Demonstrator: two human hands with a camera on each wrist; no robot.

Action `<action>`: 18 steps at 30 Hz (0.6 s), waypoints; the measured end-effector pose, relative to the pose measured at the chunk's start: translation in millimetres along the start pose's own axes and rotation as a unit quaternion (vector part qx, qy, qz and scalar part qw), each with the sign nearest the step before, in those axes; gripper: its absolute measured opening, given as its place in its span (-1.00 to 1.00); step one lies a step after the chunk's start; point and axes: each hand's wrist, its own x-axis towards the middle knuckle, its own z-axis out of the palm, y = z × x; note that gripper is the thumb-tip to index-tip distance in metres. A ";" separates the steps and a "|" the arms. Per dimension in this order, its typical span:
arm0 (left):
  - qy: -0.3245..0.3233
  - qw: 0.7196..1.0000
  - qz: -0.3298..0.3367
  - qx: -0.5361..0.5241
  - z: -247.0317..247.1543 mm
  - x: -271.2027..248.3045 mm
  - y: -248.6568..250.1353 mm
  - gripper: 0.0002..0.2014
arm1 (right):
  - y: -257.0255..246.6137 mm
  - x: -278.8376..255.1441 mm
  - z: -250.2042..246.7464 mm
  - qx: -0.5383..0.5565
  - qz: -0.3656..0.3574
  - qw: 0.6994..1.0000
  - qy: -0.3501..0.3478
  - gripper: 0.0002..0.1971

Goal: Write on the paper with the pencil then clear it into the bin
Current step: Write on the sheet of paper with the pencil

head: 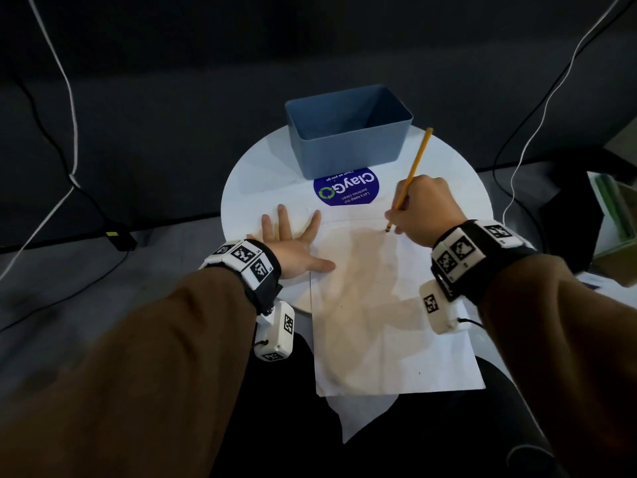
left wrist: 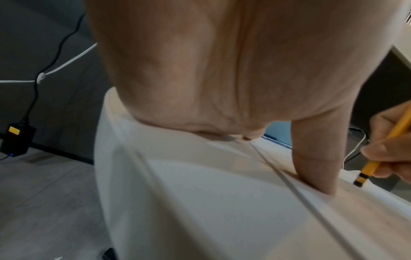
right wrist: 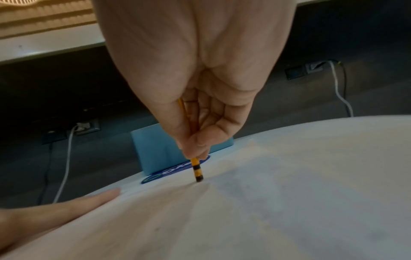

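Right hand (head: pixel 422 210) fingers grip the pencil (head: pixel 412 175), tip on the paper (head: pixel 379 322) near its far edge. Left hand (head: pixel 293 243) lies flat, fingers spread. Only the head view shows the bin (head: pixel 348 146) open at the surface's far edge.

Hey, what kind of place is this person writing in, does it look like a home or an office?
Probably an office pantry or break area, though I can't be sure. The small round white table carries a sticker reading "Let's keep our pantries clean", and power outlets with cables plugged in run along the dark wall base.
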 end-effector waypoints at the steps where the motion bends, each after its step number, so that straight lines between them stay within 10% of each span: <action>1: 0.000 1.000 0.000 -0.001 0.1 0.3 -0.2 0.02 | 4.6 -0.1 -3.8 -0.005 0.009 1.000 0.005 -0.87; 11: 0.004 1.000 0.000 -0.003 -0.6 -2.1 1.3 0.03 | -44.6 -2.8 26.6 0.044 -0.062 0.997 -0.017 -0.88; 18: -0.004 1.000 -0.001 -0.010 -2.0 -3.6 3.8 0.01 | -10.0 1.3 2.8 0.005 0.014 1.000 0.010 -0.92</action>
